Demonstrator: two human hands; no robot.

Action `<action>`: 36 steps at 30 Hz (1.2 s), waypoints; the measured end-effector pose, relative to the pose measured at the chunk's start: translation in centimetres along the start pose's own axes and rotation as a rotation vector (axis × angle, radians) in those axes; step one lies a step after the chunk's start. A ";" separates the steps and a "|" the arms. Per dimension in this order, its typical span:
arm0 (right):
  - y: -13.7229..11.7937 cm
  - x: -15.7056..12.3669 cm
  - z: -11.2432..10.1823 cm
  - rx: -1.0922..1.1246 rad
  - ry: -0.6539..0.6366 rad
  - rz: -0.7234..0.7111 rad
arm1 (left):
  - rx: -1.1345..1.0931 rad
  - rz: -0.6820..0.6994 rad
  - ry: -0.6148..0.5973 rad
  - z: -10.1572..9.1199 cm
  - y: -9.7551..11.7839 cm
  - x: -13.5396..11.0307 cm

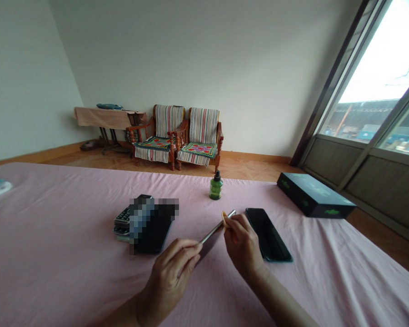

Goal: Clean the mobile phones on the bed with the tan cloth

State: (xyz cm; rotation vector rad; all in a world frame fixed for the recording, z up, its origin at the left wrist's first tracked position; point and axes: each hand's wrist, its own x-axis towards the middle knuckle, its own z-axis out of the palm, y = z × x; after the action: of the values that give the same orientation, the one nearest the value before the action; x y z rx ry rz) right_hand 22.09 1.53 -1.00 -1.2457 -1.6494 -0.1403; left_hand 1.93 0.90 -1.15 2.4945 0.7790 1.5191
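My left hand [172,270] grips the near end of a slim device with a silver edge [213,232], seen almost edge-on. Its dark lower face shows in part, and it looks like a phone or small tablet. At the far end, my right hand [241,243] is closed around a small tan piece [224,220], perhaps cloth, that touches the device's edge. Just right of that hand lies a black phone [269,236], screen up. To the left, a dark flat device [153,236] rests beside a stack with a calculator [122,217], partly blurred out.
A green spray bottle [216,187] stands upright beyond my hands. At the right edge of the pink cloth [71,227] sits a black box [315,195]. Two wooden chairs [199,136] and a covered sewing table [102,117] stand by the far wall.
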 end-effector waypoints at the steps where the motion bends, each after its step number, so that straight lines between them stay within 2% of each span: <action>1: 0.3 0.1 -0.1 -0.016 0.023 0.008 | -0.004 0.004 -0.001 0.0 0.0 0.0; 3: 0.4 0.0 0.0 -0.019 0.023 -0.006 | -0.006 0.002 -0.001 0.0 0.1 -0.1; 8: -0.9 -0.7 0.5 0.066 -0.076 -0.095 | 0.027 -0.016 0.010 -0.1 0.0 0.0; 13: 0.3 -0.1 -0.3 -0.034 -0.020 -0.009 | 0.034 -0.002 0.010 -0.4 -0.3 0.6; 20: 1.7 0.2 -0.9 -0.138 0.019 0.058 | 0.065 -0.019 0.023 -1.0 -2.1 1.3; 23: 1.4 -0.2 -0.4 -0.126 0.011 0.005 | 0.070 -0.018 0.024 -1.2 -2.3 1.5; 30: -0.1 -1.1 0.8 -0.007 -0.093 -0.150 | 0.066 0.014 0.001 -1.4 -2.2 1.9; 32: 0.2 -0.8 0.4 -0.021 -0.083 -0.082 | 0.076 0.011 -0.006 -1.5 -2.3 1.9; 36: 2.2 0.3 -0.9 -0.080 0.040 0.152 | 0.108 0.001 0.001 -1.5 -2.7 1.8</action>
State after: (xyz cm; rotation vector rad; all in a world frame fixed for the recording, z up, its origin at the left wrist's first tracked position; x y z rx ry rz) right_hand 24.40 2.17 -1.38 -1.4145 -1.5218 -0.1373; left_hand 0.34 3.90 0.07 2.5706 0.8818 1.5172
